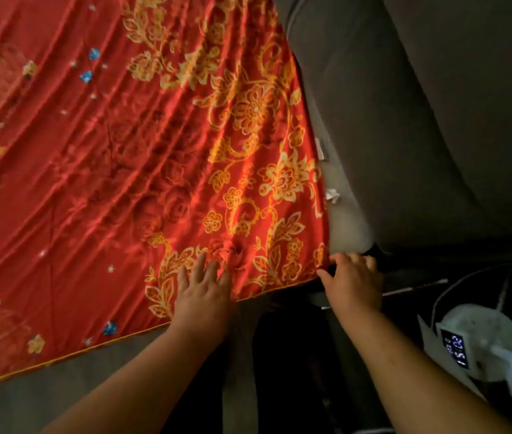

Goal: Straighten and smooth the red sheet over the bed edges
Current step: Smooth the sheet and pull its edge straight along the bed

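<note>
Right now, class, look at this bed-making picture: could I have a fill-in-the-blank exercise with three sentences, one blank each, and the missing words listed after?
1. The bed sheet is mainly ____ with gold flowers.
2. The left hand presses flat on it, while the right hand grips its ____.
3. The digital clock stands on the person's ____ side.
Missing words: red; corner; right.
</note>
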`<state>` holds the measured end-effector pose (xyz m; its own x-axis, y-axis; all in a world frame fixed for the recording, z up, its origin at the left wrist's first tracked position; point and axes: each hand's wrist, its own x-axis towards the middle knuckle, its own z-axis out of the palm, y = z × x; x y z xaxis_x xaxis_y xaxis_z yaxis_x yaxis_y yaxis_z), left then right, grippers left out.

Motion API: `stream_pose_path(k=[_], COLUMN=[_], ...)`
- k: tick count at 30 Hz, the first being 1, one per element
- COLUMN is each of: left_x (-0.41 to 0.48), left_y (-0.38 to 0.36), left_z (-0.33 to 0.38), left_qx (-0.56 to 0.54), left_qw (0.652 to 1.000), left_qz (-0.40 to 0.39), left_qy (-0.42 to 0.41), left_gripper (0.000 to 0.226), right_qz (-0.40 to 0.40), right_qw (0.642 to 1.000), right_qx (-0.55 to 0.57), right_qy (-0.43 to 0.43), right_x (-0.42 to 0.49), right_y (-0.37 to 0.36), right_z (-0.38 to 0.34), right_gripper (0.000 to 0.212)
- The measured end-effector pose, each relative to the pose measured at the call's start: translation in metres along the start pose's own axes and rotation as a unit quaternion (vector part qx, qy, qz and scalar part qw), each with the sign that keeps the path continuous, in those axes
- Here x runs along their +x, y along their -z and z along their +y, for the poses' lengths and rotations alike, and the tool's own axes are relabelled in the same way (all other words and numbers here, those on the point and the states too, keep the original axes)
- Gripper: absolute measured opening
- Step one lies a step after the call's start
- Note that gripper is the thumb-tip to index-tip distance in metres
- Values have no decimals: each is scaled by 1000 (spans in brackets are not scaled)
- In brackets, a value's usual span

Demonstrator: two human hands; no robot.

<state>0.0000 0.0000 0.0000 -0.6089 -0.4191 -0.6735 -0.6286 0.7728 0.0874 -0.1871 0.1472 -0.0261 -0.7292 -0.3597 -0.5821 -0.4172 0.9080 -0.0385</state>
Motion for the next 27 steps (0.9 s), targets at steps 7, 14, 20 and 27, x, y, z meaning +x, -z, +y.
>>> stream_pose_path(k=[7,14,20,27], left_x=[23,26,30,24], left_y=[-28,-26,-23,-34], left_z=[-1,7,14,-7], left_qx=[66,105,115,125], left_qw=[998,990,981,981], left_qz=[-1,72,114,106], left_qy=[-20,-66,-106,-107], left_gripper=[52,53,52,57], right_qz=[36,179,227,209], right_qw=[999,972,958,957], right_qx=[18,93,64,64], right_qy=[-24,-119,-164,-189], right_x=[12,3,28,38], right_y=[-28,-13,-12,-29], right_z=[-4,38,65,67], right_gripper=[23,12,8,12])
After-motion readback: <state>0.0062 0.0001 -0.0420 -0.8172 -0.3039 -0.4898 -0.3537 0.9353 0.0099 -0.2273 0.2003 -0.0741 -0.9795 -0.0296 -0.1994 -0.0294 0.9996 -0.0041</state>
